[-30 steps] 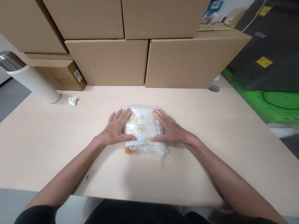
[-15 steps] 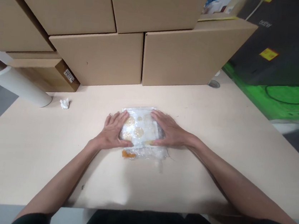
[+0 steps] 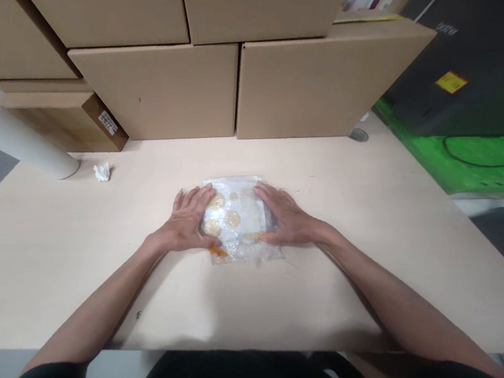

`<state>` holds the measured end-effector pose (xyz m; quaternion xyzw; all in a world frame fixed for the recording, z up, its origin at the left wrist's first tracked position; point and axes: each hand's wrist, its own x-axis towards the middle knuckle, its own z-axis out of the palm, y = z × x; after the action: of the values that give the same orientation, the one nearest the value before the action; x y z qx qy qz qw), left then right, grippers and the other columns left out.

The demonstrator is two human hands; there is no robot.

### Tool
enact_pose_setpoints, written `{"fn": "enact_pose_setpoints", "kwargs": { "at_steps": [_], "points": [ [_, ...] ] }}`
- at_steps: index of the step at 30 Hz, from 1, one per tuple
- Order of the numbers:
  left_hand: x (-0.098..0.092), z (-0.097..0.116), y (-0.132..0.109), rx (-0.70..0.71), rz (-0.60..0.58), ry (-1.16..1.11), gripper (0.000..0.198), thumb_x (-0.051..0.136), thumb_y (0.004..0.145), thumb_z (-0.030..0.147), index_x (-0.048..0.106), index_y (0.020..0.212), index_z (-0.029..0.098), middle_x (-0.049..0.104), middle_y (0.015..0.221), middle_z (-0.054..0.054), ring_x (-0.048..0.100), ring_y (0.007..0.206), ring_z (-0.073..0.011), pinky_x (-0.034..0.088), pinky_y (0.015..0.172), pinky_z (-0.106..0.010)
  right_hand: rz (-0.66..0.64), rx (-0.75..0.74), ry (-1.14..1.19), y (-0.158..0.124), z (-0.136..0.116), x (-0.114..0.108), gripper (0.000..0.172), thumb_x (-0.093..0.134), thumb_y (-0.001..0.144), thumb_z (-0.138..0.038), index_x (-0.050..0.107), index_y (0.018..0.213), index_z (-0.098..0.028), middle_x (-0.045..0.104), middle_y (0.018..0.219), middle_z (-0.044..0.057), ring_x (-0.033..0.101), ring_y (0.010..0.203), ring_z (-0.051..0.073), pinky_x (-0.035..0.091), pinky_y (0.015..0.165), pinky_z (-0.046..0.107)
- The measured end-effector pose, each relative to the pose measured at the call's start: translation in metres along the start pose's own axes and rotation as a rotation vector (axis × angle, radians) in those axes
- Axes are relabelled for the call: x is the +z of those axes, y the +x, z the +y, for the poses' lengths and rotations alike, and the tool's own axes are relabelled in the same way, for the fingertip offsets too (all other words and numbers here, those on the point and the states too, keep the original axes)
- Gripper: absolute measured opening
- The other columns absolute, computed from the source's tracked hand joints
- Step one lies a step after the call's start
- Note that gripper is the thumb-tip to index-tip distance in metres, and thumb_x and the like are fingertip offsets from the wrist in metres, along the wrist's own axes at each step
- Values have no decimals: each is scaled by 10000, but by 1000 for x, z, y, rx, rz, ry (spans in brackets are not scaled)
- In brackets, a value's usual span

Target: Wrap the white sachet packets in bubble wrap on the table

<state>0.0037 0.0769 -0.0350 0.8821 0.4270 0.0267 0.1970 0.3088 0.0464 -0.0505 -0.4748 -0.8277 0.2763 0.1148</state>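
A flat white package (image 3: 241, 211) with pale yellow circles lies on the table, wrapped in clear, shiny plastic. Loose wrap with a bit of orange tape sticks out along its near edge. My left hand (image 3: 187, 219) holds the package's left side, thumb along the near corner and fingers at the far one. On the opposite side my right hand (image 3: 286, 217) grips it, with fingertips over the top and the thumb at the near right. The package is held between both hands, and its side edges are partly hidden under them.
Stacked cardboard boxes (image 3: 172, 92) line the back of the pale table (image 3: 369, 202). At the left stand a white cylinder (image 3: 34, 143), a smaller brown box (image 3: 66, 122) and a crumpled white tissue (image 3: 102, 171). A dark case (image 3: 483, 76) rests on a green surface at right.
Both hands stay on the package, which has hardly moved. Less of the orange tape shows beside my left thumb, and the near wrap lies slightly differently. The camera view has shifted a little.
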Motion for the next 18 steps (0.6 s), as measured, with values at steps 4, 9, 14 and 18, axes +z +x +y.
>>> {"fn": "enact_pose_setpoints", "kwargs": {
  "at_steps": [4, 9, 14, 18],
  "points": [
    [-2, -3, 0, -9, -22, -1, 1244, 722, 656, 697, 42, 1583, 221, 57, 1660, -151, 17, 1511, -412, -41, 1181, -609, -16, 30, -4, 2, -2, -5, 1183, 728, 694, -620, 44, 1589, -258, 45, 1667, 130, 18, 1523, 345, 30, 1194, 598],
    [-7, 0, -4, 52, -51, -90, 1167, 602, 764, 725, -72, 1581, 234, 28, 1655, -170, -4, 1513, -404, -30, 1170, -626, -42, 14, 12, 2, -4, -8, 1230, 703, 684, -707, 10, 1590, -249, -3, 1664, 153, 15, 1520, 363, 3, 1187, 608],
    [-3, 7, -5, -26, 22, -31, 1110, 625, 745, 721, 70, 1585, 254, 74, 1661, -128, 18, 1508, -423, -53, 1166, -628, 15, 44, -31, 5, -9, -4, 1238, 701, 653, -740, 64, 1590, -240, 50, 1657, 180, 81, 1513, 378, 81, 1170, 632],
    [-5, 9, -8, -17, 56, -10, 1100, 636, 731, 730, 113, 1581, 267, 119, 1655, -139, 35, 1504, -436, -27, 1157, -653, 34, 53, 29, 1, -12, -4, 1245, 723, 620, -740, 107, 1586, -253, 55, 1660, 162, 67, 1516, 373, 60, 1175, 625]
  ]
}}
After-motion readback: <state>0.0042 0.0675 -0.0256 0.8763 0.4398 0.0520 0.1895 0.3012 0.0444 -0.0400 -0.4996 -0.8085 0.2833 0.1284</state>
